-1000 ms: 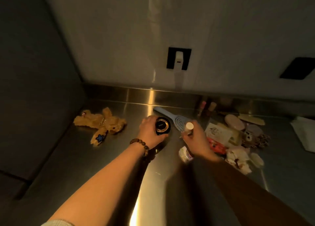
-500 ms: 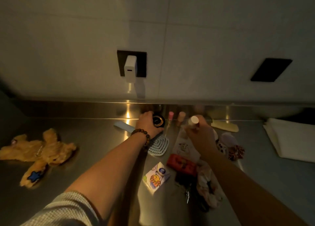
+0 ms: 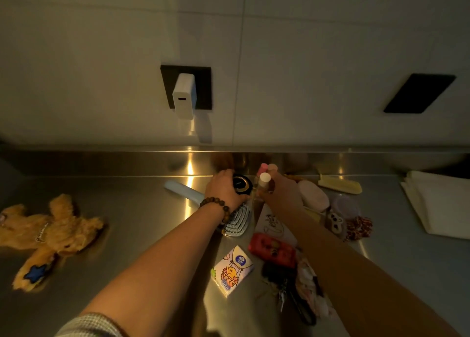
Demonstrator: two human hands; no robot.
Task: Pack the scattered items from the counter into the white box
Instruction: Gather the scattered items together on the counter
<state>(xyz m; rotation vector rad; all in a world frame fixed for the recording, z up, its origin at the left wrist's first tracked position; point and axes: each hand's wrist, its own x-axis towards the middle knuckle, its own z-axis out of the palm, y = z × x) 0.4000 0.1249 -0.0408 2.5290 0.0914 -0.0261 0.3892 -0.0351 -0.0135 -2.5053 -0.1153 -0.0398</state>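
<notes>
Holding a round black gold-rimmed jar (image 3: 241, 184) in the left hand (image 3: 223, 186) and a small white-capped bottle (image 3: 264, 182) in the right hand (image 3: 282, 193), both grips clamped, risks toppling the upright pink tubes (image 3: 263, 167) nearby.

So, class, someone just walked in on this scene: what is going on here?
A person is gathering small items off a steel counter. The left hand grips a round black jar, and the right hand holds a small bottle with a white cap. A tissue pack, a red pouch, a hairbrush and a plush toy still lie on the counter.
</notes>
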